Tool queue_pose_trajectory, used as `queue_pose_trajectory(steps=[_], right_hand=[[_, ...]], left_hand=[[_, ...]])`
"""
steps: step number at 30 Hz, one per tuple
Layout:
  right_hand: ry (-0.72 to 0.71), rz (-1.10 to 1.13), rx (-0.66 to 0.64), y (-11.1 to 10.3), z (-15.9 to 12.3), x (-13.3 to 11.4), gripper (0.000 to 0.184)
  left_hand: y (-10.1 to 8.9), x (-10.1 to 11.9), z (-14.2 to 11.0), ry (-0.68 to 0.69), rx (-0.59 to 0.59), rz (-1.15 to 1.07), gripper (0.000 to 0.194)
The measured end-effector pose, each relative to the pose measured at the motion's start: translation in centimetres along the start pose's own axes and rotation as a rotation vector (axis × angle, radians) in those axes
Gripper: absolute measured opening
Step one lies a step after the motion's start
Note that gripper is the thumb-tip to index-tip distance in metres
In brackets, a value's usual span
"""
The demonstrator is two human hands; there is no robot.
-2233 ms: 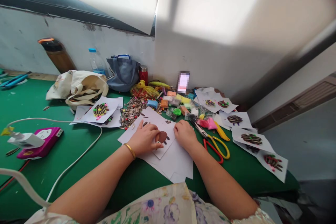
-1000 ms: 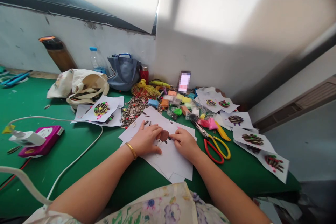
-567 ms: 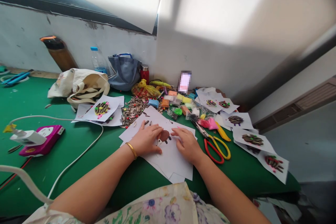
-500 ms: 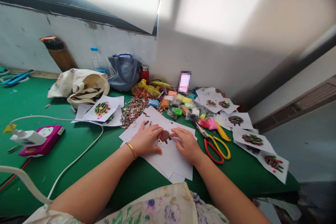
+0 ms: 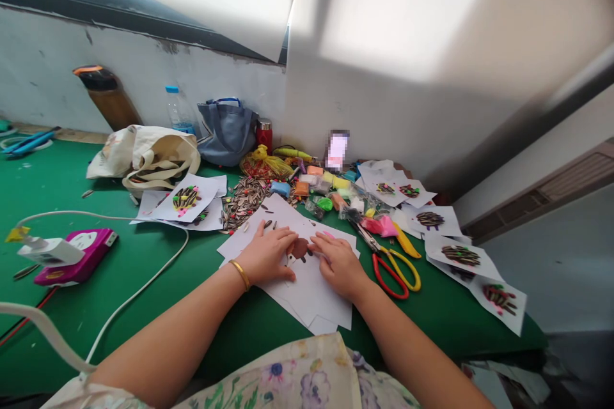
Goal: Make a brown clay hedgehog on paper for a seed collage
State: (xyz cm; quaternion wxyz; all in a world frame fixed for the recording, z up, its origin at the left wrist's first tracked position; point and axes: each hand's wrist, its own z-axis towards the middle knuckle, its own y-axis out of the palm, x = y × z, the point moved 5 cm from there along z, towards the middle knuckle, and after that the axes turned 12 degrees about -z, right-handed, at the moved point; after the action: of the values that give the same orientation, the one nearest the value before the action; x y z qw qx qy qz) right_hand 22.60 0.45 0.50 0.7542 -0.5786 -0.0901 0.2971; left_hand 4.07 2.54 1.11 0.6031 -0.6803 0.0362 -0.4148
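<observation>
White paper sheets lie stacked in front of me. On the top sheet is a brown clay shape with small dark pieces at its lower edge, partly covered by my fingers. My left hand rests flat on the sheet at the shape's left side, fingers spread and thumb out. From the right, my right hand reaches in with fingers stretched out, fingertips at the shape's right edge. Whether a small piece is under them is hidden. Loose sunflower seeds lie on the sheet beyond my left hand.
A pile of sunflower seeds and packets of coloured clay lie behind the paper. Scissors are right of my right hand. Finished seed pictures line the right edge. A white cable and purple power strip lie left.
My right hand has shifted slightly left, its fingertips now reaching the edge of the brown clay shape. My left hand stays in place.
</observation>
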Motion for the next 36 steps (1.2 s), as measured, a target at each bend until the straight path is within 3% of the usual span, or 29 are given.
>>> queue_pose_trajectory(steps=[17,36], right_hand=[[-0.117,0.061,-0.049,-0.5,0.0,-1.5,0.053],[-0.137,0.062,-0.06,-0.5,0.1,-1.7,0.053]], left_hand=[[0.0,0.0,0.0,-0.003,-0.011,-0.01,0.089],[0.1,-0.2,0.0,0.008,-0.01,-0.033,0.092]])
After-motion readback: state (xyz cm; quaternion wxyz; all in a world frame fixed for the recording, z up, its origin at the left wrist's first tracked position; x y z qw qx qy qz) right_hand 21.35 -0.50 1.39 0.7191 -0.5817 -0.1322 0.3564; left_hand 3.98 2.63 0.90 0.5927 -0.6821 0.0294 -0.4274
